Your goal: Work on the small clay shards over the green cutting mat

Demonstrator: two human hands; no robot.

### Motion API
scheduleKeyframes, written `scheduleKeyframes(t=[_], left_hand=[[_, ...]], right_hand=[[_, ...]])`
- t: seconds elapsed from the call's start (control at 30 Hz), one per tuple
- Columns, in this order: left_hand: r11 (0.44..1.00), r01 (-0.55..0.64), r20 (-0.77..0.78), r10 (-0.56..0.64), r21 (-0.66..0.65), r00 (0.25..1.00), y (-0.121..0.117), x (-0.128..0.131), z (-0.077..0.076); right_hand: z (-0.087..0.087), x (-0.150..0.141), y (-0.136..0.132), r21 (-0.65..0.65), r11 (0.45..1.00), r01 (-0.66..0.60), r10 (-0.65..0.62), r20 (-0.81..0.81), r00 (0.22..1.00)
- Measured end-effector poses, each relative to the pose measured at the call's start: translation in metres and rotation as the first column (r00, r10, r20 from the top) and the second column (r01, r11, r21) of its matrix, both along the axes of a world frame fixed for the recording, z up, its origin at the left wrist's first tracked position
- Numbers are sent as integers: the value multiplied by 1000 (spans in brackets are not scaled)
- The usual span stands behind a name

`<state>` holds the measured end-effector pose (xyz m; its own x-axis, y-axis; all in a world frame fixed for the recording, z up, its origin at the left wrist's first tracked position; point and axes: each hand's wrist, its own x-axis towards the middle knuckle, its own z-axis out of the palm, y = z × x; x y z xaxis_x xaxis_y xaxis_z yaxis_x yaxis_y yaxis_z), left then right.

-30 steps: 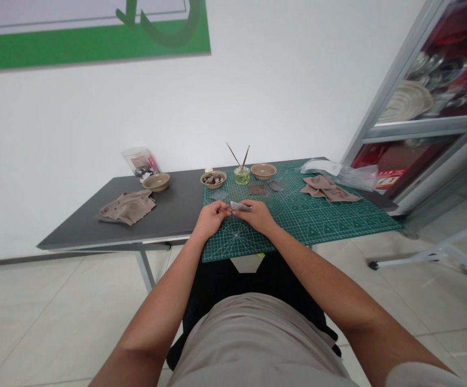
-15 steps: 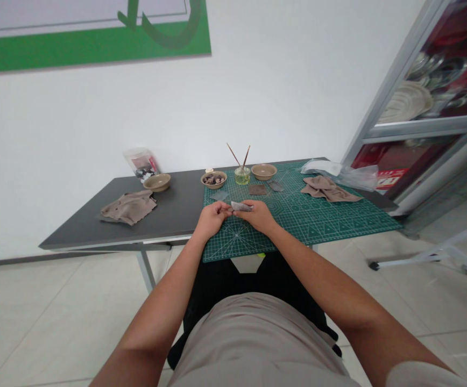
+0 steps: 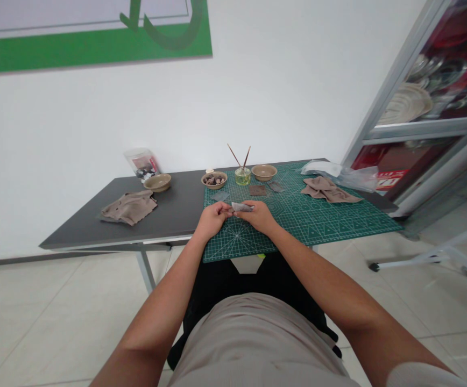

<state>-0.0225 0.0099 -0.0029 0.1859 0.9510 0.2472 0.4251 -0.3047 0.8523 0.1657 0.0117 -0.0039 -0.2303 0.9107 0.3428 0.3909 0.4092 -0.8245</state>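
Over the green cutting mat (image 3: 298, 215), my two hands meet close to the front edge. My right hand (image 3: 261, 216) is closed on a folded grey piece (image 3: 241, 206) that looks like sandpaper. My left hand (image 3: 213, 218) pinches something small against it, mostly hidden by the fingers. Just beyond the hands lie a grey-blue square (image 3: 219, 196), a brown square (image 3: 257, 190) and a dark grey piece (image 3: 275, 186), flat on the mat. A bowl (image 3: 214, 187) of small dark and brown lumps stands behind my left hand.
A glass jar (image 3: 242, 176) of yellowish liquid holds two thin brushes. Shallow bowls (image 3: 264, 172) (image 3: 157, 183) stand at the back. Brown cloths (image 3: 129, 208) (image 3: 326, 190) lie left and right. A clear plastic bag (image 3: 342, 173) and a tilted plastic tub (image 3: 141, 164) are near the wall.
Almost nothing differs. Both hands stay in the same place, with the folded grey piece held at nearly the same angle; the view has shifted very slightly.
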Motion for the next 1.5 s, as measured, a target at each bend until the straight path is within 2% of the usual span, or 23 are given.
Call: scheduleKeyframes(t=[0.47,0.63,0.83,1.13,1.5], left_hand=[[1000,23,-44,-24,-21,999,0,1,4],[1000,31,-87,-30,5,996,-2,0,6],[998,26,-126,-19,53,992,-2,1,6],[997,13,-163,-1,73,987,-3,1,4],[995,-17,-155,33,103,987,-2,3,2]], right_hand=[[-2,2,3,-6,999,-50,49,-61,997],[0,2,1,11,998,-61,61,-42,997],[-2,0,2,20,1000,-15,15,17,1000],[-4,4,8,-12,996,-85,85,-18,996],[-1,-2,1,-110,994,15,-15,-2,1000]])
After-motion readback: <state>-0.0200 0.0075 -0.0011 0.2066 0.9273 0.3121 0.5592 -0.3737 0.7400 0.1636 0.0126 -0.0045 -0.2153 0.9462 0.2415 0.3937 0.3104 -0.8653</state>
